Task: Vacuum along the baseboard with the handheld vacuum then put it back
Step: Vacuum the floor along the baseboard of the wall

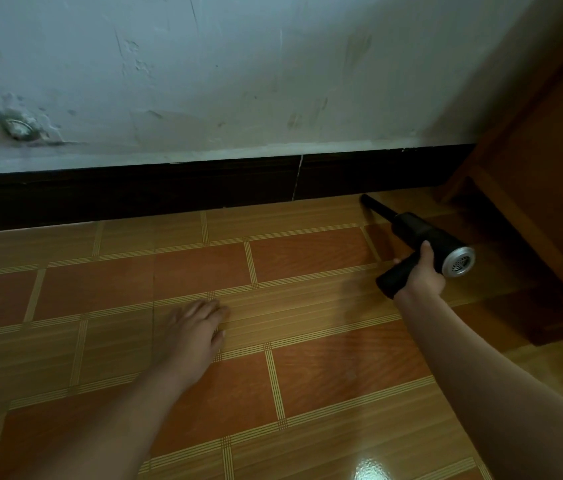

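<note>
Right hand (420,275) gripping black pistol-shaped handheld vacuum (425,237), its nozzle tip touching the dark brown baseboard (169,192) beside the wooden cabinet (532,188). Left hand (197,327) resting flat, fingers spread, on the tiled floor (307,258). Risk: nozzle lifting off the baseboard edge, leaving dust behind.

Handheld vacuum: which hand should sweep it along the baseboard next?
Right. The right hand grips the handheld vacuum, its nozzle by the baseboard; the left hand rests open on the floor.

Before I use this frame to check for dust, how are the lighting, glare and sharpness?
Head view: dim, the baseboard nearly black; one bright glare patch on the floor at the bottom edge; the left hand slightly soft.
</note>
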### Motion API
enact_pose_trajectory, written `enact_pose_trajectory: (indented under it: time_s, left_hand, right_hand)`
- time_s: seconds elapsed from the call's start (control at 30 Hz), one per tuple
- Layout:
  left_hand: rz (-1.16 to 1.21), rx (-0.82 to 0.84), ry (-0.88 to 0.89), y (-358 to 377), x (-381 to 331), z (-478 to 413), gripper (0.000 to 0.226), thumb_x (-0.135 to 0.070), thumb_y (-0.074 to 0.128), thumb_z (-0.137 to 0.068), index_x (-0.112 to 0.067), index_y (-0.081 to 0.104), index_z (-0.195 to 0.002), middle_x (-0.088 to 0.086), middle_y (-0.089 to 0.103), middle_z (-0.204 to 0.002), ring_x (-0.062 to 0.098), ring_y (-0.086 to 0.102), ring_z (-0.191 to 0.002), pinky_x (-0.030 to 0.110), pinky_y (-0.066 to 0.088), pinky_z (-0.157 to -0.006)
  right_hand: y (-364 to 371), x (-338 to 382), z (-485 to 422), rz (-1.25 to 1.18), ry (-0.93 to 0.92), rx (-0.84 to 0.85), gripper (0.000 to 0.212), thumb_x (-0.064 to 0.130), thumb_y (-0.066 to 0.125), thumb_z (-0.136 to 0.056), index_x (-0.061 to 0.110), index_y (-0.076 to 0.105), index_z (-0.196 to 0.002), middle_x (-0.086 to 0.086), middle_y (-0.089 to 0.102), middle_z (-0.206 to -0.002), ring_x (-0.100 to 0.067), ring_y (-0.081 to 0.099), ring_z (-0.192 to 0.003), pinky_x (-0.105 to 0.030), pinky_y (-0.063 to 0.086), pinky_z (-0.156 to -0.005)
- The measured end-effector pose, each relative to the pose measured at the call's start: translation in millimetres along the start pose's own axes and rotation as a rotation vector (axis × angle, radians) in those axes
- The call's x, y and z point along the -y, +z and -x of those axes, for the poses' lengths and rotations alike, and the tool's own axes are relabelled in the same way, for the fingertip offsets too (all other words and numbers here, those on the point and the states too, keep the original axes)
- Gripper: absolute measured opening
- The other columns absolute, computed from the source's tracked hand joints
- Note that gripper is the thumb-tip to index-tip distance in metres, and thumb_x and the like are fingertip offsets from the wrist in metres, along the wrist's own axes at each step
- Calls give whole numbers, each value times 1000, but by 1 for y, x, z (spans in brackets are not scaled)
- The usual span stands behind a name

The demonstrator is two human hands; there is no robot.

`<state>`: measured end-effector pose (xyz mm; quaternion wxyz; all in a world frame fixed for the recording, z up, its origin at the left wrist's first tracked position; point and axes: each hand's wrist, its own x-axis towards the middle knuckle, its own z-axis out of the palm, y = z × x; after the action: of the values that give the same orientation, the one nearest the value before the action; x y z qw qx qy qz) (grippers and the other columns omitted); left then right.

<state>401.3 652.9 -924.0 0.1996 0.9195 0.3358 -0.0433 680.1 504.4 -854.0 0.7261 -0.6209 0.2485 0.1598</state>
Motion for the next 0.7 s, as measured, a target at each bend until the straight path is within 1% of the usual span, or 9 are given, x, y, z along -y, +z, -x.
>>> enact_pose_trajectory:
  time_s: [0.13, 0.23, 0.33, 0.43, 0.5, 0.6, 0.7]
  left_hand:
    - [4, -5, -3, 1, 0, -2, 45, -29, 45, -96, -25, 38, -140, -5, 31, -150, 17, 21, -141, 41, 13, -114]
    - [19, -17, 1, 2, 1, -2, 45, -27, 47, -95, -24, 41, -139, -3, 34, -149, 18, 24, -140, 42, 14, -113]
    - [19, -10, 3, 3, 2, -2, 45, -27, 47, -95, -23, 40, -139, -3, 33, -150, 19, 23, -140, 42, 14, -113]
    - [-7, -12, 10, 2, 3, -2, 45, -29, 46, -95, -25, 39, -140, -4, 32, -150, 17, 23, -141, 41, 15, -113]
    - [-11, -14, 11, 2, 3, -2, 45, -30, 46, -95, -25, 39, -140, -3, 33, -150, 18, 24, -140, 41, 16, -113]
    - [-11, -8, 7, 2, 3, -2, 45, -30, 46, -95, -24, 40, -139, -3, 34, -150, 18, 24, -140, 42, 16, -113]
    - [-27, -5, 10, 1, 3, -1, 45, -31, 45, -96, -25, 38, -140, -4, 32, -150, 17, 23, -140, 40, 15, -113]
  right_hand:
    - [-1, -9, 4, 17, 7, 30, 41, 39, 63, -83, 12, 55, -113, 0, 64, -86, -11, 61, -70, -30, 49, -75]
    - [-1, -16, 7, 25, 11, 63, 43, 38, 63, -82, 10, 56, -114, 0, 64, -82, -12, 62, -70, -30, 50, -74]
    - [-1, -21, 11, 33, 14, 104, 39, 36, 63, -83, 11, 56, -112, 1, 62, -80, -12, 60, -69, -30, 49, -72]
    - [1, -23, 17, 38, 38, 134, 36, 35, 63, -83, 13, 55, -111, 1, 62, -78, -12, 60, -67, -32, 50, -78]
    - [2, -26, 21, 51, 55, 153, 36, 35, 63, -83, 13, 56, -111, 0, 62, -78, -12, 60, -68, -33, 50, -80]
    - [1, -32, 23, 67, 67, 193, 40, 36, 64, -82, 11, 56, -113, -1, 63, -77, -13, 60, -66, -31, 49, -72]
    - [2, -36, 27, 106, 68, 226, 40, 36, 64, -82, 10, 57, -112, -1, 63, -77, -13, 60, -65, -30, 49, -70]
